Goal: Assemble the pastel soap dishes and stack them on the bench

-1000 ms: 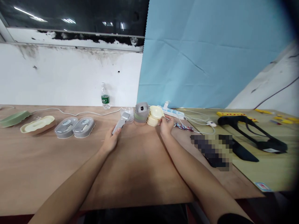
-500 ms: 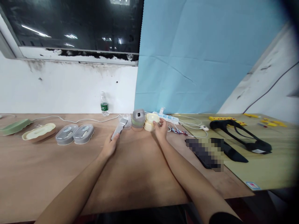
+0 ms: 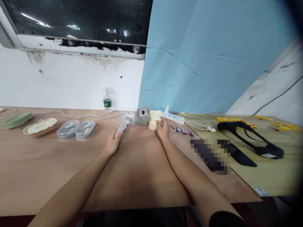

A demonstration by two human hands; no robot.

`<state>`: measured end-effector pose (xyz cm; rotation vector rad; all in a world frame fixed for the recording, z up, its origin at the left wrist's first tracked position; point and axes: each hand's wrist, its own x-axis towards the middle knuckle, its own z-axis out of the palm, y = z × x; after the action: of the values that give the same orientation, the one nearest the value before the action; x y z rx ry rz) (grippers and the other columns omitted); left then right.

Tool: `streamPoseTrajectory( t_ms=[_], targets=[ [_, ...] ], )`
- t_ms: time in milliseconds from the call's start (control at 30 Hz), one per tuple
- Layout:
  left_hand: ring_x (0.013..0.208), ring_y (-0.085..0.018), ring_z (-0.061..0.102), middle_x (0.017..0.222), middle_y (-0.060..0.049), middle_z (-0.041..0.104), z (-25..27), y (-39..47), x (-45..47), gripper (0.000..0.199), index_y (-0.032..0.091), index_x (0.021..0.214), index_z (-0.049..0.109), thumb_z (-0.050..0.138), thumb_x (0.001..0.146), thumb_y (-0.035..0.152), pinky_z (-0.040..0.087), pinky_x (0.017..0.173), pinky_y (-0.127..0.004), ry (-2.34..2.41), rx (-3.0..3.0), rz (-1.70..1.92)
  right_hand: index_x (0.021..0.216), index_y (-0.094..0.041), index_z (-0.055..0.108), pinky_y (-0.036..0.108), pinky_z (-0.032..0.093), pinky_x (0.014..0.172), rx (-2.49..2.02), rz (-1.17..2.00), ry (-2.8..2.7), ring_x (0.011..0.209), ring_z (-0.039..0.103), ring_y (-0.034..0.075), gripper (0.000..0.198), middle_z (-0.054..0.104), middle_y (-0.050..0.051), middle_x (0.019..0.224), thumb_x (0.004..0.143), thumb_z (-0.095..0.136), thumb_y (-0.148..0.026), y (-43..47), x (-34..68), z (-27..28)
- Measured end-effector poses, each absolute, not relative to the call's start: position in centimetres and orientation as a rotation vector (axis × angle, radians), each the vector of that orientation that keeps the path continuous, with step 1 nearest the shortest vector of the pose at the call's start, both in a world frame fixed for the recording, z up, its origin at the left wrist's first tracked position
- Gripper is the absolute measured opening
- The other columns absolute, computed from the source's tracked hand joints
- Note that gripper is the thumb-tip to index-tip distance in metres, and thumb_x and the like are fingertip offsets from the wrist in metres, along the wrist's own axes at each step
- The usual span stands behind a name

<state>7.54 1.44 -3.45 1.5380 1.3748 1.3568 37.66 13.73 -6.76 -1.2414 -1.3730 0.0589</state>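
At centre, the left hand (image 3: 113, 143) stretches forward, grip clamped round one tool (image 3: 122, 127); the right hand (image 3: 163, 128) curls at one cream stack (image 3: 153, 125), grip unclear; mid-left, two boxes (image 3: 66, 133).

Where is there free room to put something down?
Free: the brown tabletop between the forearms, and left of the left forearm, nearer than the two grey boxes. Crowded: around the right hand, with cream stack, grey-topped stack and power strip.
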Motion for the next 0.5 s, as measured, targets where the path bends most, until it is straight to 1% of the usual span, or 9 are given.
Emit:
streamPoseTrajectory(
  t_ms=[167, 300, 367, 433, 500],
  targets=[
    [0.11, -0.03, 0.058, 0.117, -0.012, 0.066, -3.7, 1.4, 7.5, 0.064, 0.011, 0.117, 0.062, 0.045, 0.083, 0.063, 0.041, 0.097, -0.04, 1.372, 1.569, 1.339, 0.115, -0.016, 0.062, 0.045, 0.037, 0.102, -1.262, -0.007, -1.41, 0.115, 0.052, 0.026, 0.041, 0.059, 0.015, 0.121, 0.088, 0.049, -0.044, 13.2, 37.8, -6.3],
    [0.115, -0.03, 0.056, 0.119, -0.01, 0.065, -3.7, 1.2, 7.6, 0.064, 0.013, 0.119, 0.062, 0.046, 0.083, 0.063, 0.04, 0.1, -0.041, 1.34, 1.548, 1.334, 0.115, -0.016, 0.062, 0.049, 0.033, 0.105, -1.241, -0.168, -1.414, 0.122, 0.046, 0.028, 0.039, 0.053, 0.016, 0.127, 0.09, 0.047, -0.042, 11.3, 36.9, -4.9],
    [0.116, -0.031, 0.055, 0.12, -0.01, 0.066, -3.8, 1.2, 7.7, 0.066, 0.014, 0.118, 0.064, 0.045, 0.082, 0.066, 0.039, 0.101, -0.042, 1.314, 1.512, 1.324, 0.117, -0.019, 0.061, 0.051, 0.032, 0.106, -1.157, -0.255, -1.482, 0.125, 0.043, 0.029, 0.037, 0.051, 0.015, 0.129, 0.09, 0.048, -0.041, 9.5, 35.6, -3.8],
    [0.119, -0.031, 0.054, 0.122, -0.01, 0.064, -4.0, 1.2, 8.2, 0.07, 0.014, 0.12, 0.063, 0.042, 0.082, 0.07, 0.04, 0.1, -0.043, 1.256, 1.431, 1.327, 0.116, -0.022, 0.061, 0.049, 0.035, 0.104, -1.034, -0.279, -1.65, 0.121, 0.048, 0.029, 0.034, 0.055, 0.013, 0.124, 0.089, 0.05, -0.04, 7.3, 33.8, -2.8],
    [0.117, -0.03, 0.056, 0.124, -0.011, 0.063, -4.1, 1.3, 8.9, 0.076, 0.015, 0.127, 0.059, 0.033, 0.084, 0.073, 0.044, 0.096, -0.042, 1.157, 1.298, 1.331, 0.115, -0.025, 0.063, 0.046, 0.04, 0.099, -0.889, -0.241, -1.934, 0.111, 0.054, 0.028, 0.035, 0.061, 0.011, 0.116, 0.087, 0.056, -0.043, 5.1, 31.7, -2.1]
  ],
)
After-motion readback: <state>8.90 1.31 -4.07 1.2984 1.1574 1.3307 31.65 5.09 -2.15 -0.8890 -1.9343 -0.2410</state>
